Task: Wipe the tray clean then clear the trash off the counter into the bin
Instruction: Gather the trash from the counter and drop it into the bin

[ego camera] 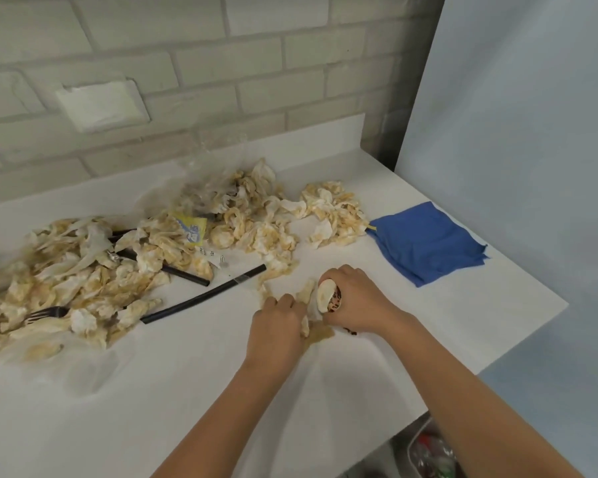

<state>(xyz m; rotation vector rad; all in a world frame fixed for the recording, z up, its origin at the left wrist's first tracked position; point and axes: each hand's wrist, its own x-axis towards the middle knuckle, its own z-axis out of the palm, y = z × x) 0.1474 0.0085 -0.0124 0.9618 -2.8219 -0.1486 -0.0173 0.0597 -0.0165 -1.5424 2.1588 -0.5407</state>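
— Near the counter's (187,391) middle, in the head view, we are curling our left hand (277,322) round a stained napkin scrap (316,334), and our right hand (358,301) is gripping what looks like a small patterned cup (327,296).
— What are we risking?
— Scraps tearing, smearing, or dropping short of the bin (428,450), which is sitting below the right edge. Sweeping carelessly, we could be rolling the black straw (204,298) off the front.
— Room?
— Bare counter is lying before us; the napkin heap (76,281) and blue cloth (428,243) are crowding either side. We are seeing no tray.

Two bare forearms (232,408), left hand (277,322) and right hand (359,301) bare
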